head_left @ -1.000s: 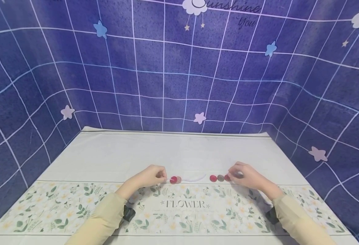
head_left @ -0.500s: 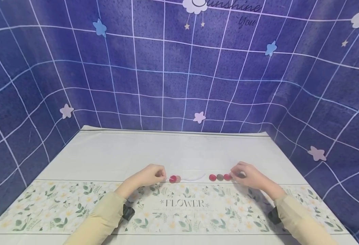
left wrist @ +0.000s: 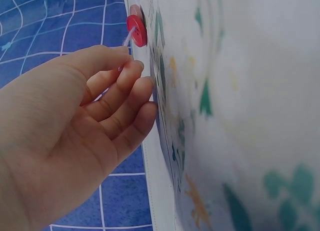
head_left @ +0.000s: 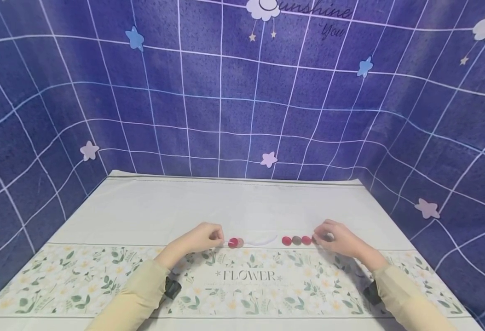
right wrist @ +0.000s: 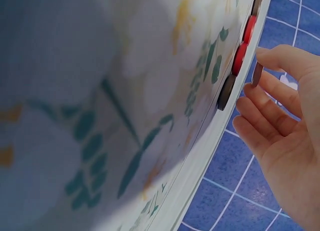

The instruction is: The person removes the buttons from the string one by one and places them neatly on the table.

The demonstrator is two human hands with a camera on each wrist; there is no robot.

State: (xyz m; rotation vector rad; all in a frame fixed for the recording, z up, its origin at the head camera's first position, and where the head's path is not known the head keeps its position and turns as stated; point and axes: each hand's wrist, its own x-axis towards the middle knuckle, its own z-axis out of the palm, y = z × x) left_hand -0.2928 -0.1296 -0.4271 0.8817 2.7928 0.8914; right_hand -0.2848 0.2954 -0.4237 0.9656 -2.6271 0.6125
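Note:
My left hand (head_left: pixel 204 236) pinches one end of a pale lilac cord (left wrist: pixel 129 37) between thumb and fingertips. The cord runs through a red button (left wrist: pixel 136 31) and a pinkish-brown button (left wrist: pixel 135 10) behind it, and its loose tail (head_left: pixel 263 242) curves off to the right. In the right wrist view, my right hand (right wrist: pixel 285 106) holds a brown button (right wrist: pixel 257 74) edge-on between thumb and forefinger. Close beside those fingers lies a row of red and brown buttons, with a dark brown button (right wrist: pixel 226 92) nearest and a red button (right wrist: pixel 240 59) after it.
A white tablecloth (head_left: pixel 234 202) with a floral band and the word FLOWER covers the table. Blue grid-patterned cloth (head_left: pixel 242 115) with stars rises at the back and both sides. Dark bands (head_left: pixel 172 287) circle the wrists below the beige sleeves.
My right hand has shifted slightly right along the button row, uncovering a red button its fingers partly hid. The left hand keeps its pinch on the cord nearly unmoved.

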